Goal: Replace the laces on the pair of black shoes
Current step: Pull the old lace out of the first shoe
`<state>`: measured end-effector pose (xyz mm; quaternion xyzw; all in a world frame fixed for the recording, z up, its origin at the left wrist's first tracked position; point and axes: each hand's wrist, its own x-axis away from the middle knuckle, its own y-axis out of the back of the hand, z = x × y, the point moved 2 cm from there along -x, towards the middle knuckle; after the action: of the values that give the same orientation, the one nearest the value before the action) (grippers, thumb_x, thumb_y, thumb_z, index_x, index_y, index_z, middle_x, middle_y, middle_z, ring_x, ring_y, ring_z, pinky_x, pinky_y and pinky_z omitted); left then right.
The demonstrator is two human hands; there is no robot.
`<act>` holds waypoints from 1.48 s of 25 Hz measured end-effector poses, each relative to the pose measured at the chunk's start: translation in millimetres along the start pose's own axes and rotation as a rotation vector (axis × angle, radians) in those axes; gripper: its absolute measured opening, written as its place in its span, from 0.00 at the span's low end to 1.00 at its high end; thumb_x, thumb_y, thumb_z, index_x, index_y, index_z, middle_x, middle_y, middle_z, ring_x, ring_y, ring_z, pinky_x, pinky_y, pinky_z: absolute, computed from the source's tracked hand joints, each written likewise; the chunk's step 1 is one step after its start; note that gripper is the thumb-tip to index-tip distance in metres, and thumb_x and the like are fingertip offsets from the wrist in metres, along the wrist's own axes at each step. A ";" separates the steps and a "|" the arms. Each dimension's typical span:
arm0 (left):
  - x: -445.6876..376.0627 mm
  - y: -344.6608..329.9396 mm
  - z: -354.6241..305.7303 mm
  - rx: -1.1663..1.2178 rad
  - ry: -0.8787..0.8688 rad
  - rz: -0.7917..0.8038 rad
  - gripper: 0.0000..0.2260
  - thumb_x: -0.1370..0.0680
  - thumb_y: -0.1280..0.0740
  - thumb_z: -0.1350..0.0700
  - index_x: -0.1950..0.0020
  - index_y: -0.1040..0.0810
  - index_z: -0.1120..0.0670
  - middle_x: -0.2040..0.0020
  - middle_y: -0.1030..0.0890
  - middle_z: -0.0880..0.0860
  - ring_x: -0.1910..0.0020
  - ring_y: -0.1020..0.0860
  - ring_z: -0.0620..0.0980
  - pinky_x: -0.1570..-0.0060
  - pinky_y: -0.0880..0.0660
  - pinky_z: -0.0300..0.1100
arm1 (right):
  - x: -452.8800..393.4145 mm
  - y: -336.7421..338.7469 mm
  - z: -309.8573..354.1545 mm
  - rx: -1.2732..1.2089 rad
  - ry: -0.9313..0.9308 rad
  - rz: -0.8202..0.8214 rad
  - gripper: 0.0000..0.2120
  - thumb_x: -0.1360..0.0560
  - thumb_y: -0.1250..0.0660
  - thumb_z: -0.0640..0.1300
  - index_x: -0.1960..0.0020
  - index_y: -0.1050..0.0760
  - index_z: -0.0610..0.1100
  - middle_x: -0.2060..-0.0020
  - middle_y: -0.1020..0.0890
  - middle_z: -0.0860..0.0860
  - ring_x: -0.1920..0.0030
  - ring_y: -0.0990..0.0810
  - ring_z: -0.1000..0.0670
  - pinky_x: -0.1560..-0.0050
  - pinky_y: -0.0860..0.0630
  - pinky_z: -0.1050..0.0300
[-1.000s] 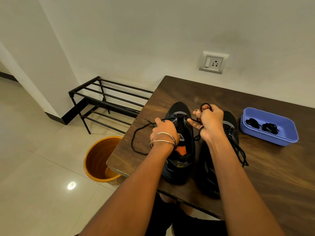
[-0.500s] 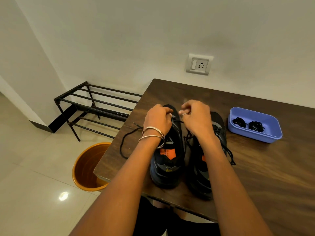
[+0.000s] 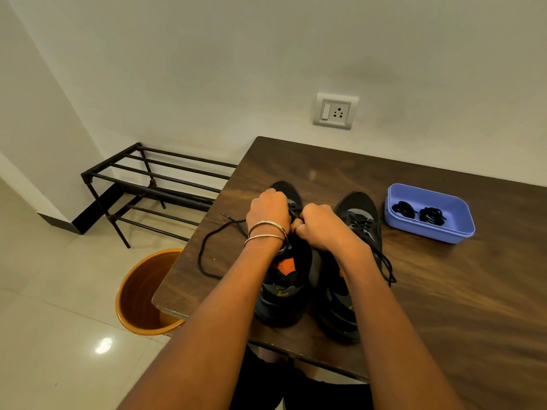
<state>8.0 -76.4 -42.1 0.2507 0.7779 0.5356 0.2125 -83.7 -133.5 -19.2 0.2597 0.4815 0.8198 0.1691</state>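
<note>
Both hands, left hand (image 3: 268, 210) and right hand (image 3: 318, 226), were curled tight on the black lace (image 3: 294, 210) over the left shoe (image 3: 282, 291) at frame center, right shoe (image 3: 359, 220) just beside it, spare laces (image 3: 417, 213) in the blue tray (image 3: 429, 232) right of center.

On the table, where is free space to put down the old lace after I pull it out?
Bare wood lies behind the shoes toward the wall, and along the near right of the table, in front of the blue tray. It is crowded around the left shoe, where both hands work and a loose lace loops beside it.
</note>
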 end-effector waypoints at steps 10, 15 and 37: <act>-16.1 -16.1 34.0 0.423 0.299 -0.121 0.08 0.22 0.38 0.55 0.50 0.21 0.56 0.49 0.20 0.55 0.47 0.20 0.56 0.46 0.24 0.49 | 4.7 -15.1 -0.5 0.040 -0.036 0.028 0.06 0.21 0.41 0.42 0.55 0.35 0.40 0.46 0.27 0.38 0.49 0.27 0.37 0.54 0.30 0.50; -13.3 -0.2 48.9 0.521 0.237 -0.326 0.04 0.23 0.33 0.56 0.54 0.19 0.49 0.51 0.20 0.52 0.52 0.20 0.53 0.49 0.22 0.50 | 5.6 -19.9 0.3 0.044 -0.073 -0.015 0.06 0.22 0.40 0.42 0.55 0.32 0.40 0.52 0.28 0.41 0.53 0.27 0.39 0.56 0.29 0.49; -1.8 27.0 41.9 1.196 0.117 -0.255 0.06 0.19 0.37 0.55 0.52 0.22 0.54 0.64 0.22 0.51 0.67 0.23 0.48 0.63 0.23 0.43 | 12.3 -28.4 7.9 0.130 -0.070 -0.095 0.11 0.22 0.36 0.39 0.41 0.27 0.37 0.46 0.23 0.39 0.45 0.23 0.35 0.57 0.29 0.48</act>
<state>38.9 -39.0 -30.7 0.2018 0.9779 -0.0104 0.0542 -88.2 -107.9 -37.7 0.2753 0.5391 0.7684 0.2074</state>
